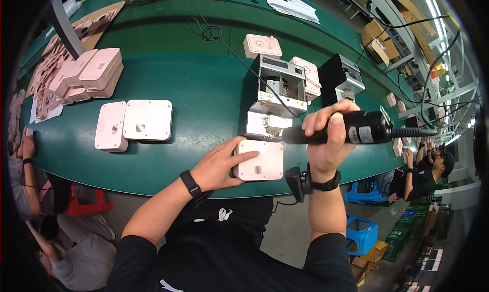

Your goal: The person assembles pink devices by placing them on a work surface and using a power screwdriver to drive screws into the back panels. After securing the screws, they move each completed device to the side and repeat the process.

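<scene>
Head view: black tool (pixel 359 128) off the pink box's (pixel 270 162) far right corner

Right hand (pixel 328 134) is wrapped around the tool, which points left. Box sits flat at the near edge of the green table (pixel 204 96), left of that tip and a bit closer to the body, long axis running side to side. Left hand (pixel 214 167) is the nearer one, clasping its left end, index finger across the top.
</scene>
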`<state>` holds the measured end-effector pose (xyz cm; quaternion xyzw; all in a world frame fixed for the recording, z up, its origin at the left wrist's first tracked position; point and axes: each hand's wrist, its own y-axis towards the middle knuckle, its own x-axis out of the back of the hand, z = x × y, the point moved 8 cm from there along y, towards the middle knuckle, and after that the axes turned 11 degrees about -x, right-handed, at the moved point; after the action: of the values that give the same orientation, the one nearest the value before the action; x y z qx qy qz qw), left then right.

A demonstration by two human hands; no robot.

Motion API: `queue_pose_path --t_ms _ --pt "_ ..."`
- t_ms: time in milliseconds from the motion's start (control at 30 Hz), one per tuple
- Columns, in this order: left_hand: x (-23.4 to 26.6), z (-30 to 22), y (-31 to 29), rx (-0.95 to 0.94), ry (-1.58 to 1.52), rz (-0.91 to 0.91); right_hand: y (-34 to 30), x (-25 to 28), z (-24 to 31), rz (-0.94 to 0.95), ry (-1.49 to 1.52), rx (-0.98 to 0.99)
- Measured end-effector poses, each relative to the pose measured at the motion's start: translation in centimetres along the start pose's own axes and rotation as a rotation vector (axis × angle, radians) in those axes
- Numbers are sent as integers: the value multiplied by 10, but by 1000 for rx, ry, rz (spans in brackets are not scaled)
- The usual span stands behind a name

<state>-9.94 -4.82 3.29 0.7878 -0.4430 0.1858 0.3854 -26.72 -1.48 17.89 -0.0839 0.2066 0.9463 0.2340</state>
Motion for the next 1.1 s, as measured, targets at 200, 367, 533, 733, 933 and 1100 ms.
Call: queue_pose_path --t_ms 200,367,533,733,933,1100 --pt "-2 2 0 20 -11 20 22 7 -16 -49 -155 -44" --pt "-4 6 0 26 -21 17 1 14 -15 10 -126 -125" --pt "-4 8 0 7 4 10 -47 14 3 74 12 -163" --pt "-7 9 -1 25 4 14 -65 10 -1 110 -15 -165" --pt "-9 10 -3 26 6 -8 -74 17 -19 92 -37 -199" --pt "-7 11 -3 29 -10 -10 -75 18 -23 103 14 -201"
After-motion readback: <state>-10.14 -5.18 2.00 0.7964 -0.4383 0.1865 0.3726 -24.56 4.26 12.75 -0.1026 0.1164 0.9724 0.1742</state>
